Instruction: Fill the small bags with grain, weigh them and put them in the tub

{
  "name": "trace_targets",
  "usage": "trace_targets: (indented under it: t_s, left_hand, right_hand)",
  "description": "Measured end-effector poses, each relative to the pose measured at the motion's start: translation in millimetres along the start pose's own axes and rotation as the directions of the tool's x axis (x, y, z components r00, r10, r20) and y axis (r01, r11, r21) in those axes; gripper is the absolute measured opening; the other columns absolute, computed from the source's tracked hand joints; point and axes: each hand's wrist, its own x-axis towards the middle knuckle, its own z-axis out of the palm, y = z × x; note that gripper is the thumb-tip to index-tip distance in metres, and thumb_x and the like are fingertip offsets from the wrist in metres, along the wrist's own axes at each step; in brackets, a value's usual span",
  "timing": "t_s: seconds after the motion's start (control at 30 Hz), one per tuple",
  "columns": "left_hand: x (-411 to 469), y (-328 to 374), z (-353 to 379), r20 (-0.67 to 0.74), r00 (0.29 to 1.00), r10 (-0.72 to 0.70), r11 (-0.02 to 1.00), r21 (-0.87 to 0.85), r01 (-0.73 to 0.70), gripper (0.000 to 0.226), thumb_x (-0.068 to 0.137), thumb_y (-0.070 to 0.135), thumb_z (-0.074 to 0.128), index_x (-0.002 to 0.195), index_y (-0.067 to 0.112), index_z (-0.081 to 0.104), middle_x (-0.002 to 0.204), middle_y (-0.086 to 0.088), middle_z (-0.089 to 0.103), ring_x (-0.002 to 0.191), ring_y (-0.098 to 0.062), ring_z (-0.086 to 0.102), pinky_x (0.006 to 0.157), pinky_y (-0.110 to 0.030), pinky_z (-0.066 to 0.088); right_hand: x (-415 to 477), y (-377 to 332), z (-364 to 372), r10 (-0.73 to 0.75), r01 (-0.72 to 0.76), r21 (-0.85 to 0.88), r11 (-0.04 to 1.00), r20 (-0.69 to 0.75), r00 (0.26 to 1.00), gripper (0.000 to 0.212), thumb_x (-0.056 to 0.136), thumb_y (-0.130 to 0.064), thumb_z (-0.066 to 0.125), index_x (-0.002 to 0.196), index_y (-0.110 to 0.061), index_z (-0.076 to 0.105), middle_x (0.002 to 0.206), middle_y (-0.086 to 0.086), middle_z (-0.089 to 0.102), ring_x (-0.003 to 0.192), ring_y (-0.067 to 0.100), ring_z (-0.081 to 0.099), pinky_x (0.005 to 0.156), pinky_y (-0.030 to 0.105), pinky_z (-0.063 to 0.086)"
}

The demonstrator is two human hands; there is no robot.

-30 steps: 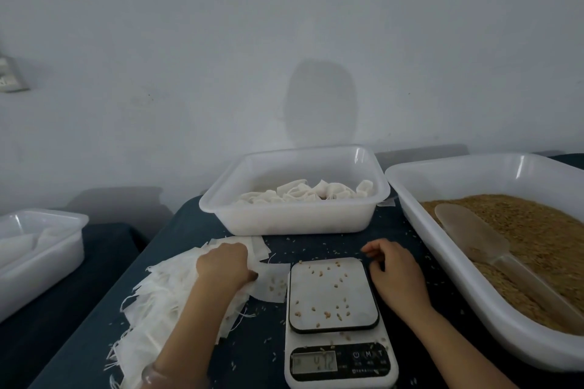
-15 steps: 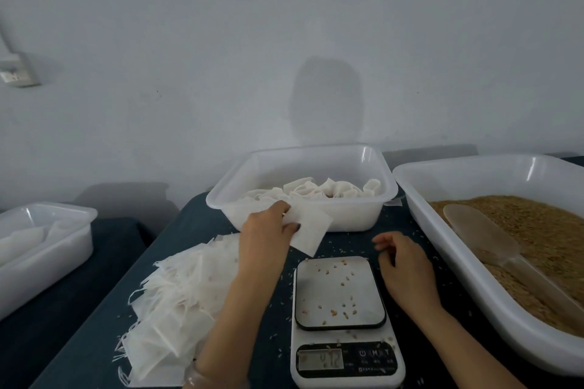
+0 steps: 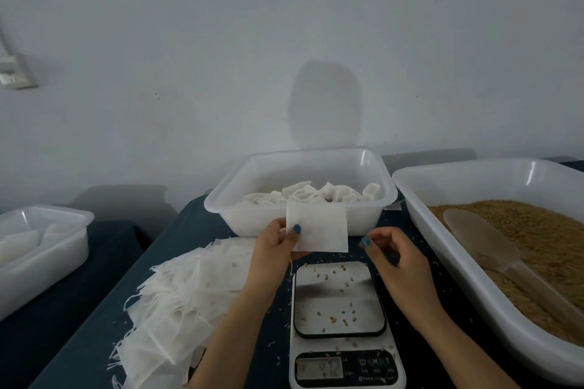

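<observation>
Already some seemingly filled bags (image 3: 309, 194) lie in the tub (image 3: 221, 199), while our left hand (image 3: 278, 246) pinches an empty bag (image 3: 319, 227) above the scale (image 3: 339, 300), our right hand (image 3: 392, 256) loosely curled beside it, filling and weighing still ahead.

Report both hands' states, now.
Left hand: holding one flat small bag by its left edge.
Right hand: open, fingers loosely curled, holding nothing, just beside the bag.

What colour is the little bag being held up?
Plain white. The small bag, pinched by the left hand, shows best in the head view.
</observation>
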Motion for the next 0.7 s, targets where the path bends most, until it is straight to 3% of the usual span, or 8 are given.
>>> trace_targets:
  t_s: [0.13, 0.33, 0.43, 0.53, 0.6, 0.7]
  left_hand:
    - [-2.6, 4.5, 2.2, -0.028, 1.000, -0.008, 1.000, -0.011, 0.007, 0.022, 0.092, 0.025, 0.065, 0.099, 0.005, 0.059, 0.084, -0.006, 0.075, 0.075, -0.018, 0.074, 0.061, -0.020, 0.056]
    - [-5.4, 1.9, -2.2, -0.013, 0.999, 0.040, 0.985, 0.171, -0.037, 0.024, 0.086, 0.038, 0.070, 0.080, 0.015, 0.067, 0.051, -0.002, 0.063, 0.041, -0.007, 0.053, 0.045, -0.015, 0.044]
    - [-4.4, -0.1, -2.0, -0.016, 0.999, 0.032, 0.994, 0.107, -0.030, 0.017, 0.095, 0.032, 0.060, 0.093, 0.018, 0.070, 0.060, -0.004, 0.070, 0.050, -0.008, 0.062, 0.052, -0.014, 0.049]
    - [-5.3, -0.2, 0.0, -0.004, 0.999, 0.053, 0.999, -0.003, -0.053, 0.019, 0.103, 0.016, 0.047, 0.106, 0.013, 0.066, 0.079, -0.006, 0.076, 0.077, -0.013, 0.074, 0.068, -0.016, 0.055]
    - [-7.2, -0.8, 2.6, -0.020, 0.990, 0.139, 0.989, 0.061, -0.137, 0.020, 0.101, 0.011, 0.049, 0.109, 0.010, 0.068, 0.083, -0.002, 0.077, 0.085, -0.013, 0.074, 0.076, -0.019, 0.056]
    - [-12.1, -0.1, 8.1, 0.010, 0.951, 0.308, 0.938, 0.164, -0.306, 0.017, 0.095, 0.009, 0.061, 0.100, 0.020, 0.074, 0.085, 0.006, 0.077, 0.085, -0.009, 0.073, 0.077, -0.018, 0.056]
  right_hand:
    - [-4.3, -7.3, 1.6, -0.006, 0.003, 0.062, 0.998, 0.049, 0.999, 0.014, 0.082, -0.029, 0.072, 0.090, -0.028, 0.061, 0.090, -0.022, 0.067, 0.088, -0.004, 0.063, 0.074, 0.005, 0.046]
    - [-3.3, -10.1, 0.8, -0.014, 0.012, 0.093, 0.996, 0.024, 1.000, 0.016, 0.082, -0.022, 0.075, 0.089, -0.024, 0.061, 0.089, -0.018, 0.068, 0.084, -0.003, 0.064, 0.074, 0.009, 0.048]
    - [-3.9, -10.5, -0.4, -0.017, 0.019, 0.105, 0.994, -0.022, 1.000, 0.015, 0.086, -0.015, 0.069, 0.092, -0.024, 0.059, 0.087, -0.014, 0.069, 0.085, 0.000, 0.066, 0.075, 0.016, 0.051]
    - [-4.4, -13.5, -1.6, -0.066, 0.069, 0.070, 0.995, -0.043, 0.997, 0.015, 0.085, -0.017, 0.070, 0.091, -0.027, 0.060, 0.087, -0.015, 0.066, 0.087, 0.003, 0.064, 0.078, 0.017, 0.050]
    - [-5.8, -16.5, -1.6, -0.110, 0.111, 0.066, 0.992, -0.017, 0.994, 0.015, 0.083, -0.020, 0.071, 0.090, -0.030, 0.063, 0.088, -0.016, 0.066, 0.089, 0.004, 0.063, 0.079, 0.014, 0.049]
    - [-9.0, -21.1, -0.3, -0.168, 0.163, 0.073, 0.984, 0.066, 0.984, 0.016, 0.081, -0.030, 0.073, 0.096, -0.034, 0.069, 0.093, -0.016, 0.068, 0.094, 0.005, 0.064, 0.083, 0.014, 0.049]
